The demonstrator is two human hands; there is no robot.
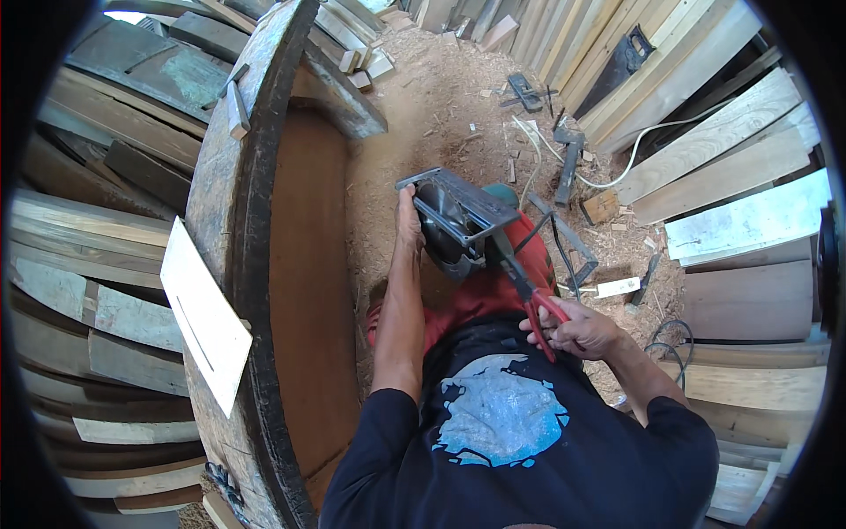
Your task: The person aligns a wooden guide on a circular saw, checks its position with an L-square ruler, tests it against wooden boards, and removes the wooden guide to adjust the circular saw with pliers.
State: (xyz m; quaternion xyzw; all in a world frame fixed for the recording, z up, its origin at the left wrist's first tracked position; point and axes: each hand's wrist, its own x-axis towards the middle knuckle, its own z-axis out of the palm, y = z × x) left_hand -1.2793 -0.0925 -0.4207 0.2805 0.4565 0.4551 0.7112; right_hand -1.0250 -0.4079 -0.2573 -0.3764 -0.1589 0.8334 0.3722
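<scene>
A circular saw [463,207] rests over my lap, tipped so that its metal base plate faces up. My left hand [409,216] is closed round the saw's far left edge and steadies it. In my right hand [577,331] is a pair of pliers [534,309] with red handles, their dark jaws reaching toward the near right end of the saw. The handles stand somewhat apart, with my fingers around one of them. Exactly what the jaw tips touch is too small to tell.
On my left stands a worn wooden workbench [225,176], bearing a hammer [236,108] and a pale slotted board [204,316]. Planks [723,145] lean all around. Sawdust, cords, a white power strip [618,286] and dark tools [568,167] lie on the floor; a handsaw [624,63] leans at the back.
</scene>
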